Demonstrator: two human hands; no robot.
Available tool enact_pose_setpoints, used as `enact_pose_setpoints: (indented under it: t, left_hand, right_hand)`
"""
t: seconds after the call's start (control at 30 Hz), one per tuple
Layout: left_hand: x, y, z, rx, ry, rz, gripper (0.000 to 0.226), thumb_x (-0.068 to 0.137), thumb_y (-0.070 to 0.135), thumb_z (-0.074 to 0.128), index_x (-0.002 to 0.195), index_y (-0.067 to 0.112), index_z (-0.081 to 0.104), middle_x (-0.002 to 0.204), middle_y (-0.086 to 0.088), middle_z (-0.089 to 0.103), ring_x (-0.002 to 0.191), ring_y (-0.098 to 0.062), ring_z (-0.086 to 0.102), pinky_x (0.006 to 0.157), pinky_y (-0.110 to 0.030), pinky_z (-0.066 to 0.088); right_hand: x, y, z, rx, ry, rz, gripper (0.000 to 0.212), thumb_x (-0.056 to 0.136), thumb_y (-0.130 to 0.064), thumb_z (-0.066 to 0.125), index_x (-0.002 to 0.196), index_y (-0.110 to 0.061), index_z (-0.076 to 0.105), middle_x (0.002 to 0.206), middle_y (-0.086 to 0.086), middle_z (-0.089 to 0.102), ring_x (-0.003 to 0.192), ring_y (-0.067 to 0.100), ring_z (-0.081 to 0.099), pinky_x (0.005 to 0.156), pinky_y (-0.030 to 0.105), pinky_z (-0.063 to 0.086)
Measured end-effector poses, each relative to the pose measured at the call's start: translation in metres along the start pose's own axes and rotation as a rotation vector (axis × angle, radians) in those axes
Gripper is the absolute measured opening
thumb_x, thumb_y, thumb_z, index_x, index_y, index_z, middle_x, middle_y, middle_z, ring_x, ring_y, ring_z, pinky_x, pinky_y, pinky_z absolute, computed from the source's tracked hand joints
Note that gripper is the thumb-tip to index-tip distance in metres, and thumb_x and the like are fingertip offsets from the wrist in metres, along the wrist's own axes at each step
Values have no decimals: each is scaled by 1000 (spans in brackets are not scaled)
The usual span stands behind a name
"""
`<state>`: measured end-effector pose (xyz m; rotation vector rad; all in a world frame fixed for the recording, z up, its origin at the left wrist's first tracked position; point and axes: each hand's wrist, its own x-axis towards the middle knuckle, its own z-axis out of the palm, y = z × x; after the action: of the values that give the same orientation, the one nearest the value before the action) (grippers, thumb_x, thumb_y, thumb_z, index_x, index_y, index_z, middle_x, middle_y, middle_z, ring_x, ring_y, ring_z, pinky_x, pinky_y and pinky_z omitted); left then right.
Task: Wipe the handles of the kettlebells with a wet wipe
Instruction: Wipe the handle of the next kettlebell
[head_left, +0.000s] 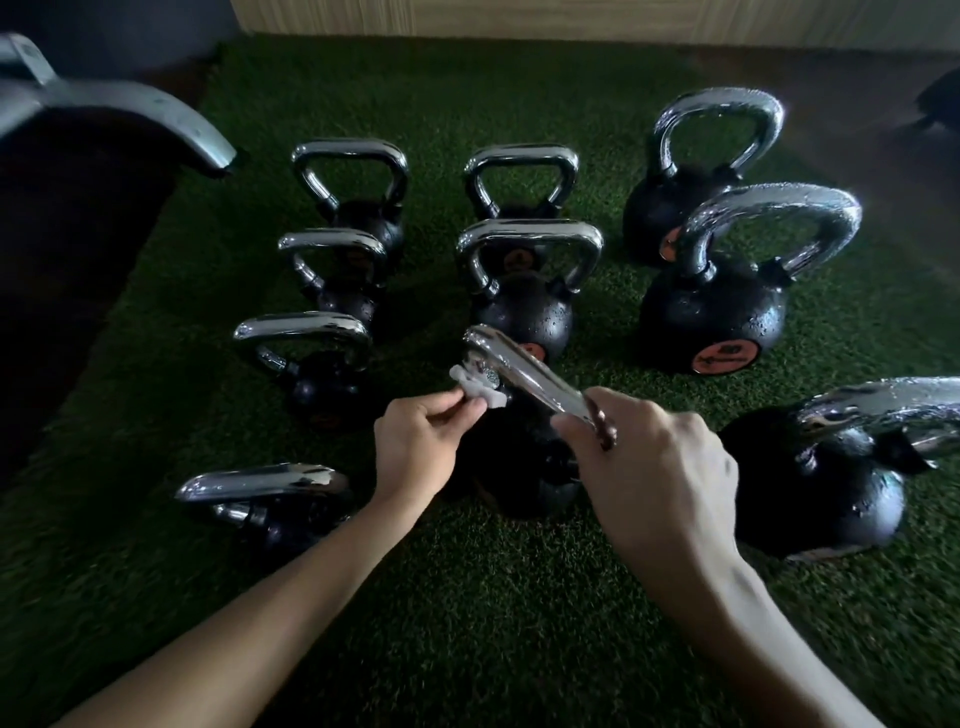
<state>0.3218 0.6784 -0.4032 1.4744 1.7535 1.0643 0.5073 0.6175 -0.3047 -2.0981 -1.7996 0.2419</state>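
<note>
Chrome is gleaming on the handle (524, 366) of the front middle kettlebell (524, 488), where the left hand (415, 447), fingers curled, is pinching a crumpled white wet wipe (480, 387) against the handle's left bend while the right hand (660, 467) is wrapping round its right end. Its black body is sitting mostly hidden beneath the hands and lost in shadow, and the kettlebell at the far right (831, 483) is being cut off by the edge. Green artificial turf (467, 597) is carrying the rows of kettlebells, with a pale wooden panel (519, 15) standing behind and a grey metal bracket (130, 109) jutting in at upper left.
</note>
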Motion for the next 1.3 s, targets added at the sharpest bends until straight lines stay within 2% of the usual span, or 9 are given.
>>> enact_pose_setpoints:
  t: [0.13,0.23,0.4,0.53,0.7,0.83,0.97,1.2,1.3]
  left_hand:
    - [20,6,-5,-7,-54,-61,43,86,34,81,121,10,74,119,-2,74,96,10,60,74,8,39]
    - [20,2,-7,-32,-49,-51,40,87,33,80,121,14,74,114,3,76,87,14,64,75,4,44]
    - [7,12,-6,-126,52,13,13,91,32,77,104,32,78,60,26,66,55,6,62,58,-11,46]
    - [17,22,-15,-190,123,91,28,89,36,78,113,22,78,92,15,78,79,1,74,70,-16,57]
    - [6,16,-5,-287,57,-77,29,90,30,78,115,16,78,98,6,80,88,2,74,80,-9,53]
    - [-2,31,-5,-346,113,-7,31,88,34,79,112,14,79,101,5,79,95,-4,75,89,-22,58]
    - [-27,46,1,-253,111,110,36,82,34,85,110,12,79,106,8,77,99,9,69,90,-9,51]
    - [-15,47,-6,-229,147,50,39,80,39,85,109,14,80,106,4,78,98,8,70,92,-13,53]
    - [-56,61,10,-301,13,75,28,83,32,83,106,17,81,98,12,79,89,3,73,80,-21,59]
  right_hand:
    - [18,16,-13,147,-146,-33,10,85,-53,71,93,-50,75,79,-22,73,74,-3,63,61,15,46]
    - [19,30,-17,247,-201,-53,27,81,-39,80,104,-51,75,91,-46,58,77,-26,49,65,-8,35]
    - [15,39,-8,372,-164,-10,34,80,-38,82,112,-45,76,101,-33,71,91,-21,57,73,-6,34]
    - [11,43,-1,417,-118,0,34,79,-39,83,112,-45,76,100,-34,71,86,-27,54,72,-6,37]
    - [11,45,2,446,-110,-16,33,78,-40,84,110,-44,77,96,-37,69,95,-25,60,74,-6,41]
    - [13,47,2,494,-134,-8,32,79,-39,85,109,-46,77,89,-38,70,94,-25,59,71,-3,42]
    - [13,49,2,542,-153,-14,31,79,-38,85,108,-47,76,75,-39,66,88,-22,63,65,-3,42]
    - [15,62,3,632,-346,-44,48,88,-15,78,125,-44,70,117,-26,72,113,6,70,90,25,58]
    - [17,68,-5,909,-498,21,48,95,11,59,129,-22,67,107,-9,77,68,-3,69,59,5,49]
